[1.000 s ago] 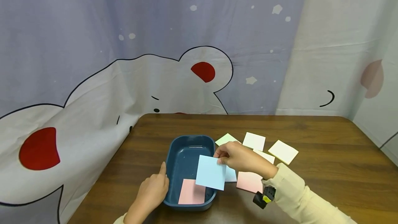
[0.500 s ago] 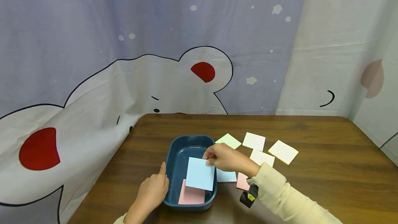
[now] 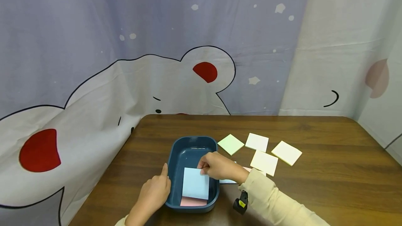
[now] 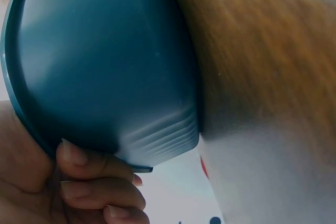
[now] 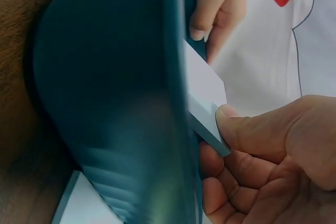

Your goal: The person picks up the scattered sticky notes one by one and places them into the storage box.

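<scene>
Head view: left hand (image 3: 156, 188) gripped a dark-blue oblong tray (image 3: 185, 158); right hand (image 3: 215, 165) pinched a light-blue square paper pad (image 3: 194, 186), part-screening a pink pad (image 3: 193, 202); a green square pad (image 3: 231, 144) lay outside.

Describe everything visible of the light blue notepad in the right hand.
The light blue notepad is square, plain-faced and thick, and looks like stacked paper. The right hand pinches it by one corner, holding it tilted over the dark blue tray. In the head view it covers part of a pink notepad; whether the two touch is unclear.
</scene>
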Demonstrator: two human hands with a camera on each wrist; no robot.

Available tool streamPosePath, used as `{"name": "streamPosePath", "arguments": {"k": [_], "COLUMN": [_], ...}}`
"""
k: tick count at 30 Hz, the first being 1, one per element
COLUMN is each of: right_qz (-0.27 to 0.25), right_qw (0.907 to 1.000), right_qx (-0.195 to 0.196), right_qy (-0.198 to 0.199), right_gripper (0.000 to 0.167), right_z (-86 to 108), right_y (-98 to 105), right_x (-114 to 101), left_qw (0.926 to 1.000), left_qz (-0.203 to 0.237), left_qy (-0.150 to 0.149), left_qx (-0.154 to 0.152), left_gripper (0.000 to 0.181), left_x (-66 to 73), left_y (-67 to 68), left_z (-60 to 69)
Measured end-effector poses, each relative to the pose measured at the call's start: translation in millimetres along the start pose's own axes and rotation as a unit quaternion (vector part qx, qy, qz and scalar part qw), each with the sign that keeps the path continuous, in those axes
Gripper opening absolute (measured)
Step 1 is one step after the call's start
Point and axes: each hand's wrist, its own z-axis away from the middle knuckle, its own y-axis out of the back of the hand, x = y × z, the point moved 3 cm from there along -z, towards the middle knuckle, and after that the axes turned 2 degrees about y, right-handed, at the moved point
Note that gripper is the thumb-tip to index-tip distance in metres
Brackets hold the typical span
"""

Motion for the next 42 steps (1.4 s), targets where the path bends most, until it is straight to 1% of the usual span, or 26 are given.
{"name": "streamPosePath", "arguments": {"k": [5,11,16,20,24,30,34,38,42], "right_qz": [0.003,-0.002,0.010,0.028,0.062,0.106,0.118,0.136,0.178], "right_qw": [1.0000,0.9999,0.9998,0.9994,0.9977,0.9938,0.9925,0.9906,0.9837], "right_qx": [-0.006,-0.009,-0.015,-0.018,-0.013,-0.016,-0.017,-0.010,0.005], "right_qy": [-0.002,0.006,0.011,-0.006,-0.023,-0.031,-0.025,-0.009,0.021], "right_gripper": [0.007,0.007,0.008,0.008,0.008,0.009,0.010,0.009,0.009], "right_z": [-1.9,-3.8,-5.4,-5.9,-5.6,-4.6,-4.1,-2.6,-1.3], "right_y": [-7,-13,-20,-24,-27,-31,-33,-33,-34], "right_x": [3,4,6,5,4,3,2,1,0], "left_qw": [1.0000,0.9999,0.9998,0.9998,0.9999,0.9999,0.9998,0.9997,0.9997], "left_qz": [0.000,0.002,0.007,0.008,0.005,0.006,0.011,0.013,0.013], "left_qy": [0.001,0.005,0.008,0.009,0.007,0.006,0.009,0.009,0.008], "left_qx": [-0.002,-0.011,-0.015,-0.016,-0.013,-0.011,-0.017,-0.019,-0.018], "left_gripper": [0.048,0.049,0.049,0.049,0.049,0.049,0.049,0.049,0.049], "left_x": [1.0,0.6,1.3,1.7,1.2,0.8,0.5,0.3,0.1], "left_y": [-1.9,-2.3,-2.2,-2.3,-2.7,-2.6,-2.7,-2.2,-2.2], "left_z": [-0.4,-1.2,-0.7,0.2,0.0,0.0,0.3,0.8,0.9]}}
